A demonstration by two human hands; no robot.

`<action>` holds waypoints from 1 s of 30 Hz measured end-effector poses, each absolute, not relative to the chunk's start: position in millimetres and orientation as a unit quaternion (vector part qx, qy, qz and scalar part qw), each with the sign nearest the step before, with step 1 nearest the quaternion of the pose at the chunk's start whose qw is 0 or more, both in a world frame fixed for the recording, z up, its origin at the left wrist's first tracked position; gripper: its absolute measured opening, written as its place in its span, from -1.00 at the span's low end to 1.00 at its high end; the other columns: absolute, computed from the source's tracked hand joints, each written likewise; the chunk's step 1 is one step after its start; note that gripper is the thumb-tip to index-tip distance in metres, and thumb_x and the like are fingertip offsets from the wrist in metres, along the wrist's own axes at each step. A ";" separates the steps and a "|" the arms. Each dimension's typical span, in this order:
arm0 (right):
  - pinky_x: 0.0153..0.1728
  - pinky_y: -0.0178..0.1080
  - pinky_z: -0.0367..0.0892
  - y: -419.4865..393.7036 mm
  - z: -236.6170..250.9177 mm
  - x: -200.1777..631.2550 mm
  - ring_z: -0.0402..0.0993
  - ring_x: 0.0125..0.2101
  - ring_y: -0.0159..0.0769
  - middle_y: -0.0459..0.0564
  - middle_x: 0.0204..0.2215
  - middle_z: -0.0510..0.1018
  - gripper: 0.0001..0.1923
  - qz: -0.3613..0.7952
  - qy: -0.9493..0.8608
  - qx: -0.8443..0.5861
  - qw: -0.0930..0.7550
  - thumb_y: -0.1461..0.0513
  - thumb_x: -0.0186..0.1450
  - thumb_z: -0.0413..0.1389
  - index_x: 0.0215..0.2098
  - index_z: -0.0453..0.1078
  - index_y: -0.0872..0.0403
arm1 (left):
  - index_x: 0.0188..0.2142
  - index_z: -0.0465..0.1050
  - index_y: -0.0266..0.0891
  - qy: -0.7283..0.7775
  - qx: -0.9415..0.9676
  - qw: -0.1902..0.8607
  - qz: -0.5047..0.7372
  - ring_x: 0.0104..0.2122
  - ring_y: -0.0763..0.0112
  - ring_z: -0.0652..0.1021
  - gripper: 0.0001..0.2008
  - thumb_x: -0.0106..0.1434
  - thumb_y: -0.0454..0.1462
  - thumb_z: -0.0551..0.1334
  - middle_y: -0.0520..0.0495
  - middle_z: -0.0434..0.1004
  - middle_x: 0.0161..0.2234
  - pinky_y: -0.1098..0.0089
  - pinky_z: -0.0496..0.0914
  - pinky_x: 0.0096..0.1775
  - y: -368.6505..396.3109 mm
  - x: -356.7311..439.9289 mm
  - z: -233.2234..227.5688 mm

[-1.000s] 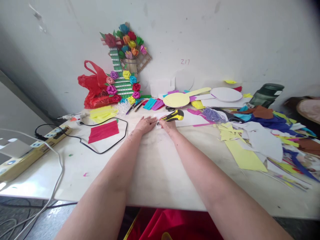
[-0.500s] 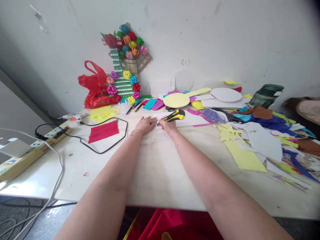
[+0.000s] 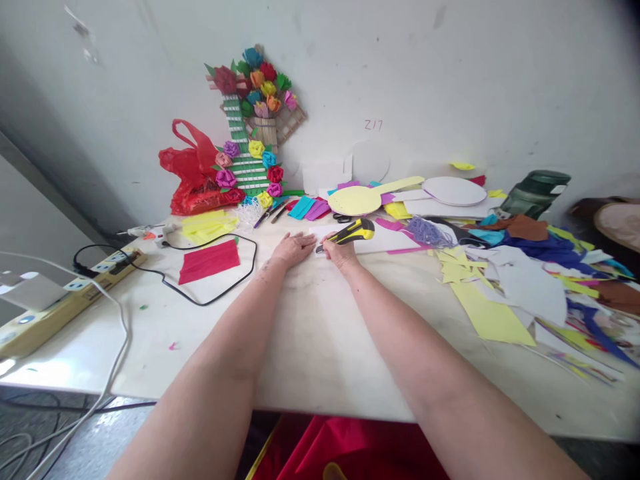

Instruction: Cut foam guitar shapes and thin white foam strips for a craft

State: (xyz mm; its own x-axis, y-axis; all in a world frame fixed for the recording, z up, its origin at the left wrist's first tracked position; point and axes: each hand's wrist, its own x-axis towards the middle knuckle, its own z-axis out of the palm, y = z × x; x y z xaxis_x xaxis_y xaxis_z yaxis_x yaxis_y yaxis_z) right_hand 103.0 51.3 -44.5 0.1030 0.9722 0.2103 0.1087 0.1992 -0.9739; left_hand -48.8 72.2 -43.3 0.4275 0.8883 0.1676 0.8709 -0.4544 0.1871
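Gripping: right hand (image 3: 340,252) closed around yellow-black utility knife (image 3: 350,232), tip down on white sheet (image 3: 385,239)
Pressing: left hand (image 3: 294,248) flat, fingers spread, just beside the blade
Location: table (image 3: 310,333) centre
Nearby: red paper (image 3: 209,261) left, yellow scraps (image 3: 480,307) right

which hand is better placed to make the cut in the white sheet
Right. The right hand already grips the yellow utility knife, its tip down at the white sheet. The left hand lies flat beside it, better suited to bracing.
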 end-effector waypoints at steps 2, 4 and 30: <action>-0.72 -0.39 0.13 50.0 -43.4 103.1 0.17 -0.76 -0.47 -0.23 -0.82 0.23 -0.96 0.399 -0.539 -0.491 0.556 0.26 -0.06 0.02 -0.61 0.27 0.08 | 0.07 0.27 0.09 0.522 0.844 0.034 0.122 0.16 0.41 0.17 -0.58 0.27 -0.09 -0.11 0.20 0.20 0.14 0.17 -0.10 0.17 72.2 -48.7 -43.5; -0.73 -0.40 0.12 48.8 -42.2 103.3 0.16 -0.77 -0.47 -0.23 -0.83 0.23 -0.97 0.402 -0.538 -0.486 0.559 0.27 -0.06 0.02 -0.62 0.27 0.08 | 0.07 0.27 0.09 0.524 0.842 0.032 0.121 0.16 0.41 0.18 -0.58 0.27 -0.09 -0.11 0.20 0.20 0.14 0.18 -0.09 0.17 72.6 -48.7 -44.1; -0.78 -0.40 0.08 44.6 -42.5 104.0 0.13 -0.79 -0.48 -0.24 -0.85 0.22 -0.98 0.405 -0.522 -0.472 0.584 0.28 -0.11 0.01 -0.66 0.26 0.08 | 0.06 0.28 0.07 0.538 0.833 0.034 0.126 0.16 0.42 0.17 -0.58 0.27 -0.07 -0.11 0.20 0.22 0.13 0.27 -0.07 0.17 67.8 -45.9 -42.6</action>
